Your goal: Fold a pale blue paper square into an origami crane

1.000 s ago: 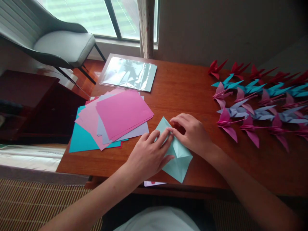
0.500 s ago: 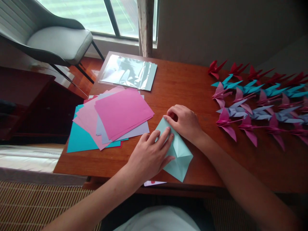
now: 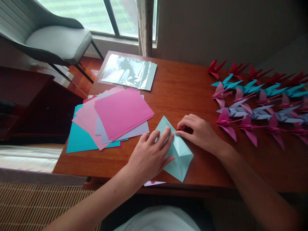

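While the left hand (image 3: 150, 152) stays spread, pressing the mint-green origami paper (image 3: 179, 163) to the wooden table (image 3: 187, 86), the right hand (image 3: 199, 132) has moved from the paper's far tip down its right edge. Right thumb tip at that edge, fingers curled; cannot tell whether it pinches. Paper lies between magenta sheets (image 3: 124, 112) and origami cranes (image 3: 224, 118). Pale card (image 3: 148, 183) below table's near edge: red mark, too small to read.

Left fingers (image 3: 164, 137) spread, palm down; right fingers (image 3: 186, 123) curled.
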Demonstrator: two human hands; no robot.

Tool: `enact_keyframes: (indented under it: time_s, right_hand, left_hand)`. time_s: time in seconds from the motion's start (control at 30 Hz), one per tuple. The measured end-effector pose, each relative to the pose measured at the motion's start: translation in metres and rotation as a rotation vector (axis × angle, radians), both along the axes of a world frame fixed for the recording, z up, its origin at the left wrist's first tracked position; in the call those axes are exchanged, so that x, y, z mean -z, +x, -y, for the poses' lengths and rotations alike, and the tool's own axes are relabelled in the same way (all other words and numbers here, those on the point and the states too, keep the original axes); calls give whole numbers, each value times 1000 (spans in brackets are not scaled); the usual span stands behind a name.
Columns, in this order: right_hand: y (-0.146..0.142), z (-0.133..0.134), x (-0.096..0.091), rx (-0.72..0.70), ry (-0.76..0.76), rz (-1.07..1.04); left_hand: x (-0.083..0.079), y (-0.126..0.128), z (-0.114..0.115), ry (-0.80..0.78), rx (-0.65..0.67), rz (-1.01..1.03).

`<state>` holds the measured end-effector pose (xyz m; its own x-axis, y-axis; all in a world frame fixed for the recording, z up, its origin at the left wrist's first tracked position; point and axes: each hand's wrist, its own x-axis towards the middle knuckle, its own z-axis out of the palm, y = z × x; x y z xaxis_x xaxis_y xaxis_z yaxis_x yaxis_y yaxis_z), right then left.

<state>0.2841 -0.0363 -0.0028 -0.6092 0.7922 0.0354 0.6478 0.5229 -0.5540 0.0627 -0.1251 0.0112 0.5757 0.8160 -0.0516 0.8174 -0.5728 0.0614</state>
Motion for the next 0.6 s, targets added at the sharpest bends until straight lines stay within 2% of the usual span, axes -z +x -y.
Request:
enact_keyframes:
  time_s: [0.13,0.27,0.6]
  right_hand:
    - [1,1,0,5,-5,7]
    - [-9,-4,1,65,13,27]
    - [-48,-39,2,118,118,97]
  left_hand:
    - [-1,0,0,2,-1,3]
    - [0,0,0,4,1,10]
    - [0,0,0,0,-1,20]
